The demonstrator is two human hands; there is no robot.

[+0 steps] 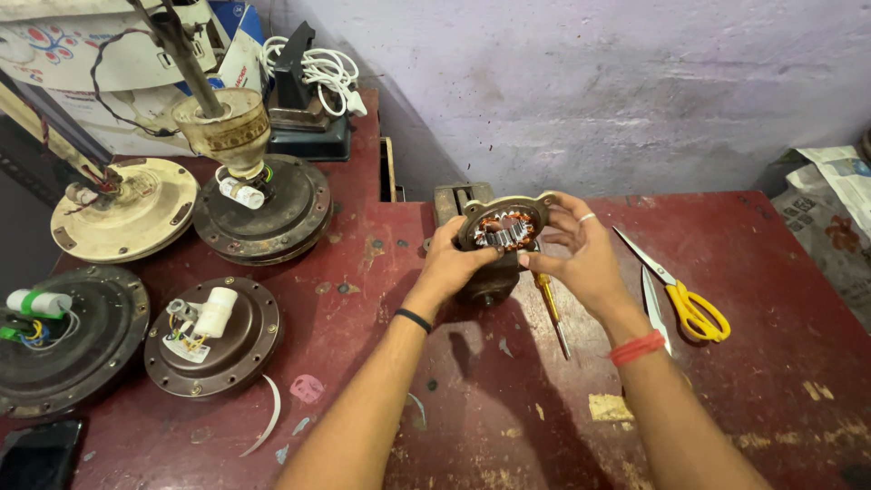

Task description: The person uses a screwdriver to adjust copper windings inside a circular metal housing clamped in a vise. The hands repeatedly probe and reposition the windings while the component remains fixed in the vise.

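Both hands meet over the middle of the red worktable [508,399], lifting a small motor stator [504,229] above it, its ring of copper windings facing the camera inside a brownish metal frame. Left hand [451,263] wraps the stator's lower left side, fingers closed round the frame; a black band sits on that wrist. Right hand [581,249] steadies the right edge, thumb and fingertips pinched on the rim, a ring on one finger and a red band at the wrist. Directly under the stator, a darker motor housing [485,289] rests on the table, partly hidden by the hands. A yellow-handled screwdriver [551,308] lies just below the right hand, tip pointing toward the near edge. Right of that hand, scissors with yellow handles [685,295] lie opened on the table, and a slim blade-like tool [655,307] beside them. On the left side, well apart from the hands, stand several ceiling fan motors: a dark one with a white capacitor [213,336], a larger dark one at the left edge [77,340], a cream one [127,209], and a dark one carrying a cream canopy and rod [263,204]. A coil of white cable [322,68] lies at the back. Folded newspaper [835,204] sits at far right.
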